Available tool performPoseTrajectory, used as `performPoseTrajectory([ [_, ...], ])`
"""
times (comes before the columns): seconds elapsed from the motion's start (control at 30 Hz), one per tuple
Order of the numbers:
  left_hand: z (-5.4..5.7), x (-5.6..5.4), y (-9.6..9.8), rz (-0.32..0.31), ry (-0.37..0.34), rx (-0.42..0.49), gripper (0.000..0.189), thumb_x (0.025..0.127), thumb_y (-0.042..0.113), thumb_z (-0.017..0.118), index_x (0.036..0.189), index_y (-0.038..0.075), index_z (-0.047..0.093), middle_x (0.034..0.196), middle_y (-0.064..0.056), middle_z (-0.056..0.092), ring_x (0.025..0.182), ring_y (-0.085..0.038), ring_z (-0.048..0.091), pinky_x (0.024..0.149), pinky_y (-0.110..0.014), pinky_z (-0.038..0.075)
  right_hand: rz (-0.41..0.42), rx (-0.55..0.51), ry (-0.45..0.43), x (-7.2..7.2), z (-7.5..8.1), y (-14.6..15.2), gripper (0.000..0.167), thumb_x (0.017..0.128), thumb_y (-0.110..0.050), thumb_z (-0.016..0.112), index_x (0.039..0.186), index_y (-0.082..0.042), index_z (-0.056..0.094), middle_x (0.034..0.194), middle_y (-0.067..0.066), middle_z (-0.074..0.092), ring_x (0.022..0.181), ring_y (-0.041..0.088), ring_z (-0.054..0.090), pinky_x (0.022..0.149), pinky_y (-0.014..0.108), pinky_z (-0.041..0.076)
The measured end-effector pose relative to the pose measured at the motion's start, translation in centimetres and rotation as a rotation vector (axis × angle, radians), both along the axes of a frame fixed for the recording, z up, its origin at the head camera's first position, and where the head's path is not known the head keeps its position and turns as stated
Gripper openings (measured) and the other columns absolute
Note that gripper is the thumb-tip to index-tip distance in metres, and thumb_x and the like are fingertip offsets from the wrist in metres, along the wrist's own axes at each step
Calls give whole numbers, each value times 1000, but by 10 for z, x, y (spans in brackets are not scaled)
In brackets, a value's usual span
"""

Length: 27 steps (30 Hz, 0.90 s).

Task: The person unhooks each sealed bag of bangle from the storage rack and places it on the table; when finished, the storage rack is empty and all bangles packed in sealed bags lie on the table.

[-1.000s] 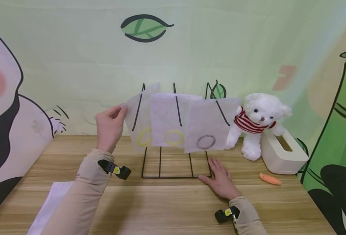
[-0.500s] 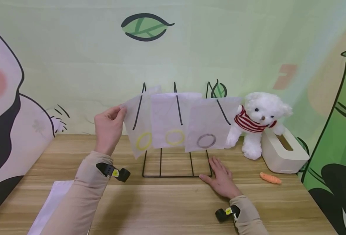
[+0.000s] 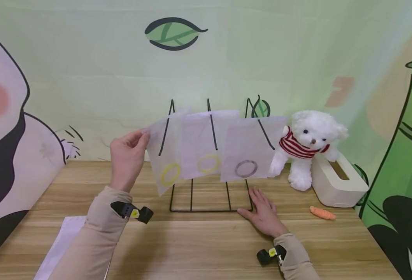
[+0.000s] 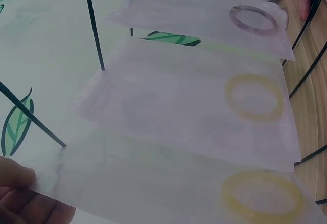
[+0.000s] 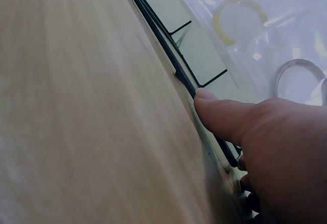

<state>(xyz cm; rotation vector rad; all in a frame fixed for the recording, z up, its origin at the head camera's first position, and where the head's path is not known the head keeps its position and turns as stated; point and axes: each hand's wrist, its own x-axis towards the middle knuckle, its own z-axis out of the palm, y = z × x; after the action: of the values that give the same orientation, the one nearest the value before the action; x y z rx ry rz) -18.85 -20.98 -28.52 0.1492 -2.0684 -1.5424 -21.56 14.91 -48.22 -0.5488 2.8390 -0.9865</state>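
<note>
My left hand (image 3: 127, 155) pinches the upper left corner of a translucent plastic bag (image 3: 156, 167) with a yellow bangle (image 3: 170, 174) in it. That bag hangs on the left prong of a black wire rack (image 3: 209, 211). On the middle prong hangs a second bag (image 3: 195, 144) with a yellow bangle (image 3: 208, 163), and on the right prong a third bag (image 3: 251, 144) with a greyish bangle (image 3: 246, 168). The right hand (image 3: 262, 216) rests with straight fingers at the rack's front right corner. Its thumb (image 5: 225, 114) touches the base wire in the right wrist view.
A white teddy bear (image 3: 309, 128) in a striped shirt leans by a white tissue box (image 3: 342, 190) at the right. In front of them lies an orange object (image 3: 322, 212). A white sheet (image 3: 60, 243) lies at the left, partly under the left forearm.
My left hand has moved slightly left and down with the bag's corner. The left bag's bottom edge has swung lower, and the middle bag has tilted a little. The right hand has stayed in place.
</note>
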Motion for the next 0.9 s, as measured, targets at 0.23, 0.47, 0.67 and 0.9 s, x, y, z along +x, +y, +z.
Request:
performPoseTrajectory([
  [0.23,0,3,1,-2,1,-8,32,95,24,63,115,0,70,104,-14,72,93,-14,68,77,-18,50,3,-1,6,0,0,0,87,92,-49,61,151,3,25,158,22,16,146,39,9,106,67,9],
  [0.47,1,6,2,15,-2,-22,30,96,22,63,114,-1,70,102,-16,72,91,-13,68,73,-16,50,2,1,15,0,-1,0,88,91,-51,61,151,3,25,158,23,17,145,39,10,106,67,10],
  [0.67,2,9,3,19,10,-29,29,95,20,63,113,-2,70,101,-16,72,90,-12,67,73,-16,50,1,-2,14,0,-1,0,87,91,-51,61,150,3,26,158,22,17,146,39,10,106,66,10],
  [0.9,2,15,3,9,12,-30,30,95,22,63,113,-1,70,101,-16,72,90,-12,67,71,-16,49,1,-4,15,-1,-2,0,87,92,-50,61,151,3,25,158,22,17,146,38,10,106,67,10],
])
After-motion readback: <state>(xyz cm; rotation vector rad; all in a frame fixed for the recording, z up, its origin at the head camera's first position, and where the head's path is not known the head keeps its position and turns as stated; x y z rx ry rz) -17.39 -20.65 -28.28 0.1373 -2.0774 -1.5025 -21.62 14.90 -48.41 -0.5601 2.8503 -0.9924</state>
